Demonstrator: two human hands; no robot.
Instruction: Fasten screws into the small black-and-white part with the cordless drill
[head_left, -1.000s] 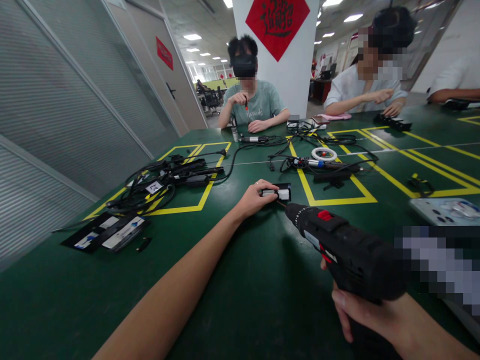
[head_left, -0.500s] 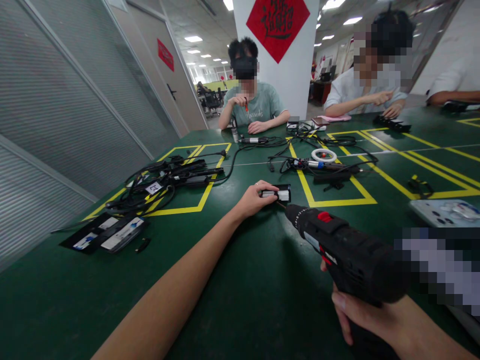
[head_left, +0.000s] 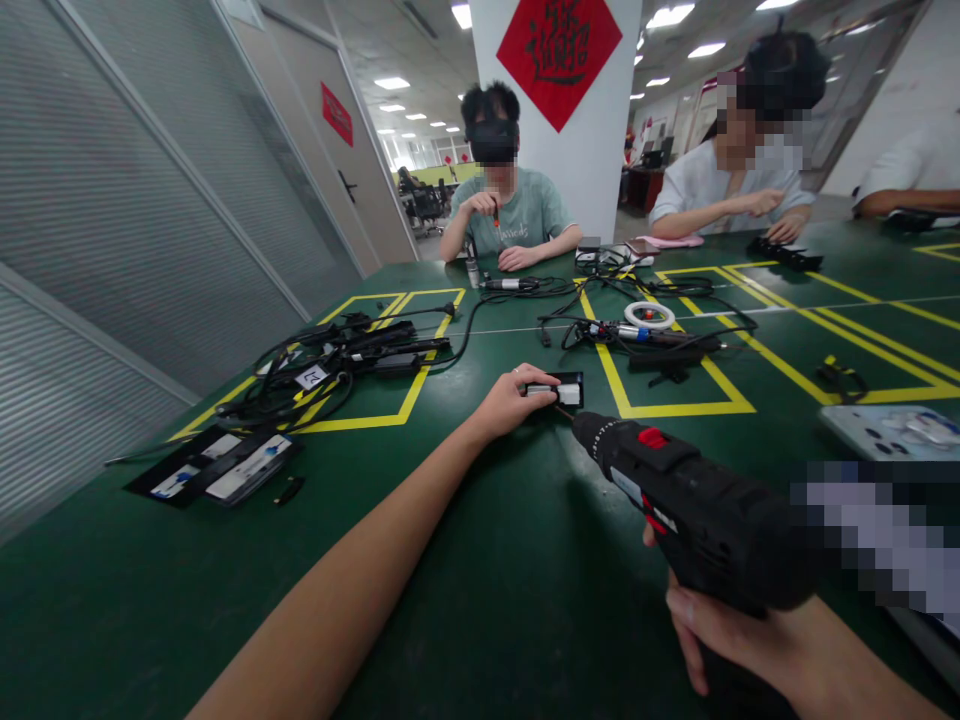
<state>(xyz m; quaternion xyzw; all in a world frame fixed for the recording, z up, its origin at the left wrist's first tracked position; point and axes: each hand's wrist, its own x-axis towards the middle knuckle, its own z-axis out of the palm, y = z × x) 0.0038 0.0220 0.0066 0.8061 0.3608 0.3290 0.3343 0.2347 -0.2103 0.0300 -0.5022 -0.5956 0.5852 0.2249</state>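
My right hand (head_left: 720, 630) is wrapped round the grip of a black cordless drill (head_left: 675, 490) with red switches. The drill's thin bit points left and away, its tip at the near edge of a small black piece with white blocks (head_left: 568, 393). My left hand (head_left: 517, 400) grips that piece from the left, its thumb and fingers closed over it against the green table (head_left: 465, 560). Part of the piece is hidden under the fingers, and whether the tip touches it I cannot tell.
Black cables and devices (head_left: 352, 350) lie in a heap on the left, near a black-and-white flat pack (head_left: 225, 465). Beyond my hands are more cables, a white ring (head_left: 649, 316) and a soldering-iron-like tool. Two people sit across the table; a pale blue case (head_left: 892, 430) is at right.
The view has shifted very slightly. Both hands, the drill and the black-and-white piece keep nearly the same places.
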